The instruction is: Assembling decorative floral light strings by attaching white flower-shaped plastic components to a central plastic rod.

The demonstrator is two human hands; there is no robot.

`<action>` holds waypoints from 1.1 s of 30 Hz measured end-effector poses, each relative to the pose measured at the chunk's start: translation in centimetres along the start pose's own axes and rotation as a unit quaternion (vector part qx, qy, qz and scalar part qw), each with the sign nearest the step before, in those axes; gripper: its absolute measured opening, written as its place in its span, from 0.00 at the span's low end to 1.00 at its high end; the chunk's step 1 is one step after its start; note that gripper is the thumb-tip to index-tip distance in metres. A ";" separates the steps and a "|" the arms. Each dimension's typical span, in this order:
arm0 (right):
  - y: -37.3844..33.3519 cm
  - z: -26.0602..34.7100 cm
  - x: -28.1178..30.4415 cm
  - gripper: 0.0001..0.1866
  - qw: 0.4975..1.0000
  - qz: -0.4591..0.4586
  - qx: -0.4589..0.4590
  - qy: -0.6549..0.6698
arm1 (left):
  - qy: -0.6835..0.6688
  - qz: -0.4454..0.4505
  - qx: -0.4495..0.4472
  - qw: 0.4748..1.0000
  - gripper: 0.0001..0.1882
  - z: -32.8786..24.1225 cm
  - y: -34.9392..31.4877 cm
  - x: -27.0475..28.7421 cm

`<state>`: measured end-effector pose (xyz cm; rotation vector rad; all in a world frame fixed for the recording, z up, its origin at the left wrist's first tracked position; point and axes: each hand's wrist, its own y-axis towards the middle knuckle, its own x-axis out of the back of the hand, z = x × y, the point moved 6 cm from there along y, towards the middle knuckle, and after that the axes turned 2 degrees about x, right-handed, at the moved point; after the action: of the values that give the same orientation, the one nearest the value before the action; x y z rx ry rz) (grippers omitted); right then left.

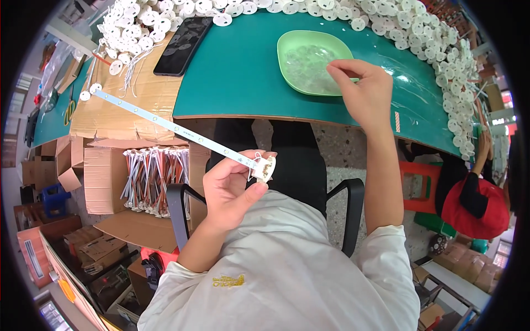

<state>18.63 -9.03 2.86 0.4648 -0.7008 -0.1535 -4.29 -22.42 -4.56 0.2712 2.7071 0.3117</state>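
Note:
In my left hand is a narrow white LED strip, gripped near its end by the thumb and fingers. A round white end piece with thin white wires sits at that end, beside my fingertips. The strip slants up to the left, its far end by two small white discs over the cardboard. My right hand is closed in a pinch above the right rim of a light green bowl. Small see-through pieces lie in the bowl. Whatever the pinch holds, if anything, is too small to make out.
Heaps of white round pieces line the table's back and right. A black phone lies at the left of the green table. Below stands a cardboard box of strips. A person in red sits at the right.

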 end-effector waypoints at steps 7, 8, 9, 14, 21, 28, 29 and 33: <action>-10.1 8.1 -3.2 0.04 0.941 0.111 0.053 0.315 | -0.163 -0.071 -0.064 0.982 0.32 -2.1 1.3 -0.8; -11.6 9.1 -4.2 0.05 0.929 0.130 0.105 0.329 | -0.212 -0.073 -0.066 0.972 0.33 -2.7 1.7 -1.3; -12.8 9.8 -4.6 0.06 0.937 0.100 0.123 0.311 | -0.251 -0.075 -0.060 0.963 0.36 -2.7 2.0 -1.7; -16.1 11.6 -3.8 0.19 0.951 -0.030 0.280 0.130 | -0.277 -0.031 -0.078 0.957 0.37 -2.6 2.1 -1.7; -16.4 11.8 -3.4 0.16 0.949 -0.033 0.296 0.107 | -0.252 -0.057 -0.019 0.966 0.37 -2.4 1.1 -2.2; -14.2 10.7 -1.3 0.11 0.956 -0.081 0.211 0.187 | -0.236 -0.010 -0.030 0.971 0.32 -1.2 -0.5 -1.3; -14.1 10.8 -1.4 0.13 0.951 -0.114 0.224 0.181 | -0.237 0.000 -0.027 0.971 0.34 -1.2 -0.7 -1.3; -14.1 10.7 -1.7 0.15 0.944 -0.129 0.240 0.186 | -0.213 -0.021 0.005 0.977 0.37 -1.1 -1.4 -1.3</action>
<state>10.65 -24.91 2.52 1.0268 -0.2943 -0.1336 -3.73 -24.28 -3.45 0.2514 2.2884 0.1993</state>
